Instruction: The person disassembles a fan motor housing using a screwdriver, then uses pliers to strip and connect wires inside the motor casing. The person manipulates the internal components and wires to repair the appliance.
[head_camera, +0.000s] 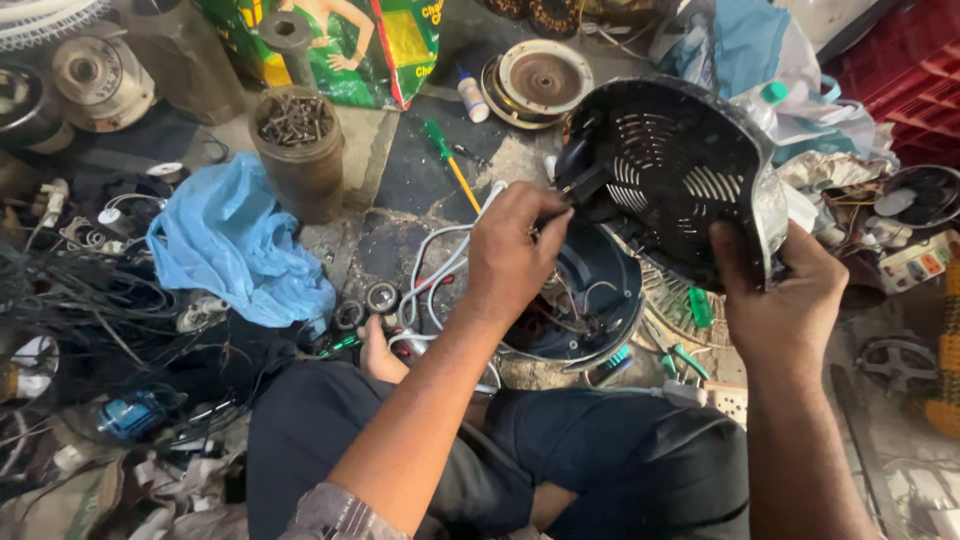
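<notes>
My right hand (783, 290) grips the lower rim of a round black slotted appliance cover (672, 170), held up and tilted. My left hand (512, 250) pinches a small black part with wires at the cover's left edge. Below them on the floor lies a dark round appliance base (598, 300) with loose wires inside. A white cable (440, 262) runs from under my left hand down to my lap.
A blue cloth (235, 240) lies to the left beside a tin of screws (297, 140). A green-handled screwdriver (448, 160), a small glue bottle (471, 97), a round metal disc (540, 78), tangled black wires (80, 300) and a power strip (920, 262) surround me.
</notes>
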